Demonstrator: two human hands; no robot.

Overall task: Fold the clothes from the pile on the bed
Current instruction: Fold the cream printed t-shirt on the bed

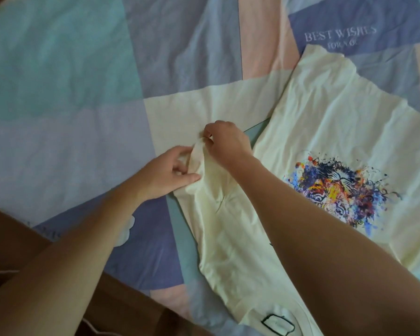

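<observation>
A pale yellow T-shirt lies spread on the bed, with a colourful splash print on its right half. Its neck label shows at the bottom edge. One sleeve reaches toward the middle of the view. My left hand pinches the sleeve's cuff from the left. My right hand pinches the same cuff from above, and its forearm crosses over the shirt. Both hands hold the cuff slightly raised off the bed.
The bed is covered by a patchwork sheet in teal, blue, lilac and pink blocks, with "BEST WISHES" lettering at the top right. A brown wooden bed edge runs along the bottom left.
</observation>
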